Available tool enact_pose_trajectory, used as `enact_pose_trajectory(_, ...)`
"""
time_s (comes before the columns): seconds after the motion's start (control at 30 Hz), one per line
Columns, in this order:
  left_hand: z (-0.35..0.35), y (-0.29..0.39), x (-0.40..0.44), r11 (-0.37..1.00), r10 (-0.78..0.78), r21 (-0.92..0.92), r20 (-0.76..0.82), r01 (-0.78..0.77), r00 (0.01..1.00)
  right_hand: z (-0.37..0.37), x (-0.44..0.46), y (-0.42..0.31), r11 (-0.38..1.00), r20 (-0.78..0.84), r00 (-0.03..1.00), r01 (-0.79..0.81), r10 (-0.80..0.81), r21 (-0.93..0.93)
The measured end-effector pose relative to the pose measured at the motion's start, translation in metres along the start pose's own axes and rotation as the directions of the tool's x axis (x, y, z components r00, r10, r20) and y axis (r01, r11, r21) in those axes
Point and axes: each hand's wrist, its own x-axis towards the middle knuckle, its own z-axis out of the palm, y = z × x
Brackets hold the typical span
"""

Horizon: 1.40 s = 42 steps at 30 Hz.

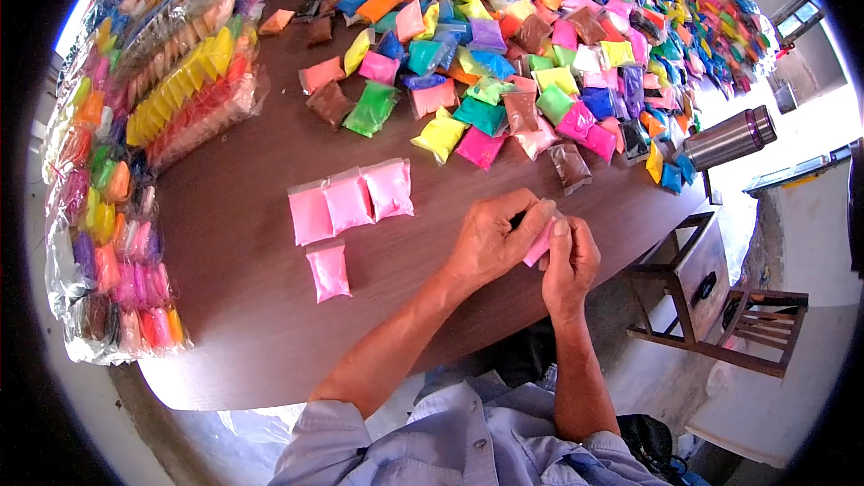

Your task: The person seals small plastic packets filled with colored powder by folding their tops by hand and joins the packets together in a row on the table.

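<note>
Left hand (495,236): fingers curled, pinching the small pink plastic packet (539,246)
Right hand (571,272): curled, thumb uppermost, pinching too
Forearms: left slanting, right steeper
Packet: between both hands, above the dark brown table (225,261)

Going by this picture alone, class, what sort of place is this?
Probably a small packing workshop: loose coloured packets heap on a brown table, similar ones stand in clear-bagged rows, and both hands hold a pink packet.
</note>
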Motion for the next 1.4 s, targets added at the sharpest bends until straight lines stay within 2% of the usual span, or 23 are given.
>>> enact_pose_trajectory(0.13, 0.001, 0.001, -0.001, 0.999, -0.048, -0.018, 0.022, 0.048, 0.999, -0.002, 0.0, 0.002, 0.999, -0.022, 0.999, 0.035, -0.034, 0.012)
enact_pose_trajectory(0.2, 0.001, -0.001, -0.003, 0.994, -0.094, 0.07, 0.089, 0.088, 0.992, -0.002, -0.001, -0.005, 0.989, -0.027, 0.998, -0.058, 0.062, 0.135)
enact_pose_trajectory(0.23, 0.001, -0.001, -0.003, 0.994, -0.093, 0.066, 0.092, 0.088, 0.991, 0.001, 0.0, -0.007, 0.99, -0.03, 0.998, -0.057, 0.062, 0.131)
enact_pose_trajectory(0.3, 0.001, -0.002, -0.004, 0.979, -0.016, 0.205, 0.117, -0.009, 0.993, 0.006, 0.001, -0.01, 0.995, -0.11, 0.994, -0.007, 0.018, 0.1)
enact_pose_trajectory(0.5, 0.002, -0.007, -0.004, 0.974, 0.078, 0.208, 0.069, -0.091, 0.995, 0.005, 0.002, -0.014, 0.992, -0.027, 0.999, -0.042, 0.046, 0.121)
enact_pose_trajectory(0.6, 0.003, -0.006, -0.003, 0.983, 0.067, 0.164, 0.076, -0.079, 0.995, 0.004, 0.002, -0.012, 0.995, -0.012, 1.0, -0.008, 0.009, 0.099)
enact_pose_trajectory(0.77, -0.001, 0.006, -0.003, 0.972, 0.047, 0.222, 0.137, -0.077, 0.989, 0.003, 0.002, -0.008, 0.989, -0.1, 0.994, -0.03, 0.045, 0.145)
enact_pose_trajectory(0.87, -0.002, 0.002, -0.003, 0.966, 0.051, 0.243, 0.15, -0.086, 0.987, 0.002, 0.002, -0.005, 0.982, -0.081, 0.996, -0.006, 0.022, 0.191)
enact_pose_trajectory(1.03, -0.001, -0.005, -0.003, 0.974, 0.073, 0.206, 0.129, -0.099, 0.989, 0.003, 0.003, -0.006, 0.983, -0.05, 0.998, -0.039, 0.049, 0.177)
enact_pose_trajectory(1.13, -0.001, -0.006, -0.003, 0.961, 0.091, 0.247, 0.134, -0.122, 0.987, 0.003, 0.002, -0.008, 0.985, -0.058, 0.997, -0.048, 0.059, 0.169)
enact_pose_trajectory(1.27, -0.002, 0.002, -0.003, 0.975, 0.029, 0.214, 0.176, -0.067, 0.984, 0.002, 0.002, -0.004, 0.982, -0.142, 0.986, -0.063, 0.089, 0.18)
enact_pose_trajectory(1.4, -0.002, -0.001, -0.003, 0.975, 0.001, 0.219, 0.186, -0.042, 0.983, 0.002, 0.002, -0.006, 0.98, -0.14, 0.988, -0.045, 0.073, 0.195)
